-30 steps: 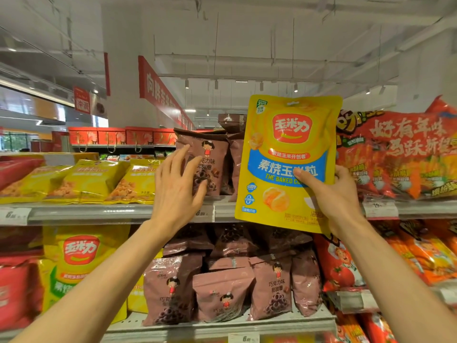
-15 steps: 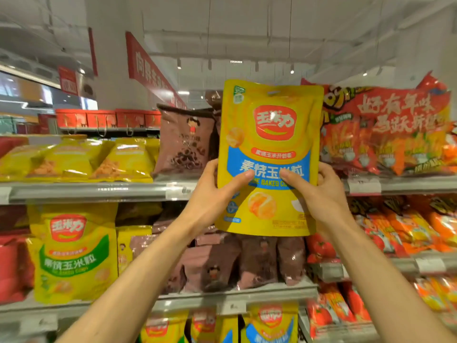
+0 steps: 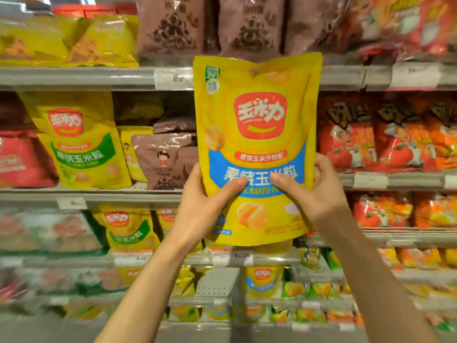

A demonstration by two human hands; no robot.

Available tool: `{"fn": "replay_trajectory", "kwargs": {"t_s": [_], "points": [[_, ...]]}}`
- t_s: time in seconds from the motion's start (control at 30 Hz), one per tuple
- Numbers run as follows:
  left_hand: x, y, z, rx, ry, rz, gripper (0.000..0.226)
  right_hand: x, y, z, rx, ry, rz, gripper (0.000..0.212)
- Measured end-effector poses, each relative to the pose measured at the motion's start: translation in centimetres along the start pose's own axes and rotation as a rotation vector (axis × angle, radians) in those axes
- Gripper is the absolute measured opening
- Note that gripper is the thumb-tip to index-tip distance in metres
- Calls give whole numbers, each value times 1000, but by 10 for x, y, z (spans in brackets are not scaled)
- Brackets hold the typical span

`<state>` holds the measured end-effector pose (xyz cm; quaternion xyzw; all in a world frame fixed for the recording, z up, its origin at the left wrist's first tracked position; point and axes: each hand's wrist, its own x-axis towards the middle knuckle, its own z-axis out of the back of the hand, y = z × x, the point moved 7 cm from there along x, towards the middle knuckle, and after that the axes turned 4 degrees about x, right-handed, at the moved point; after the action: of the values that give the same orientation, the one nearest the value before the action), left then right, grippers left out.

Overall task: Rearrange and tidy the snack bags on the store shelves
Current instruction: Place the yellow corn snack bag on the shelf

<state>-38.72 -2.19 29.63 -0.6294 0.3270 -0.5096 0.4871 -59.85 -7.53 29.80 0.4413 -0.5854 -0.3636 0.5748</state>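
Note:
I hold a yellow baked-corn bag with a blue band (image 3: pixel 257 115) upright in front of the shelves, in the middle of the view. My left hand (image 3: pixel 200 209) grips its lower left edge, thumb across the front. My right hand (image 3: pixel 314 191) grips the lower right edge, thumb on the blue band. Behind it are brown chocolate snack bags (image 3: pixel 163 159) on the second shelf and more of them (image 3: pixel 173 23) on the top shelf. A yellow bag with a green band (image 3: pixel 81 142) stands to the left.
Red-orange tomato snack bags (image 3: pixel 385 134) fill the shelves to the right. Yellow bags (image 3: pixel 99 40) lie on the top shelf at left. A red bag (image 3: pixel 19 159) sits at the far left. Lower shelves (image 3: pixel 148 258) hold more yellow, green and orange bags, blurred.
My left hand left the brown bag on the top shelf and took hold of the yellow bag. The bag has come down from top-shelf height, and my view has tilted downward.

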Motion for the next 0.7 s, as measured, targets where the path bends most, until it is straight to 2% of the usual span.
{"fn": "replay_trajectory", "kwargs": {"t_s": [0.13, 0.23, 0.33, 0.5, 0.63, 0.7], "points": [[-39, 48, 27, 16, -50, 111, 52, -32, -49, -23, -31, 64, -99, 57], [-60, 79, 50, 17, -79, 203, 53, -49, -86, -44, -54, 108, -275, 43], [-73, 104, 71, 28, -76, 268, 56, -67, -119, -62, -76, 132, -381, 43], [-77, 157, 104, 13, -43, 367, 52, -93, -165, -88, -103, 74, -496, 66], [-75, 213, 128, 5, 48, 450, 42, -116, -206, -107, -81, -16, -591, 48], [-76, 240, 139, 11, 94, 480, 42, -129, -228, -115, -73, -41, -635, 46]]}}
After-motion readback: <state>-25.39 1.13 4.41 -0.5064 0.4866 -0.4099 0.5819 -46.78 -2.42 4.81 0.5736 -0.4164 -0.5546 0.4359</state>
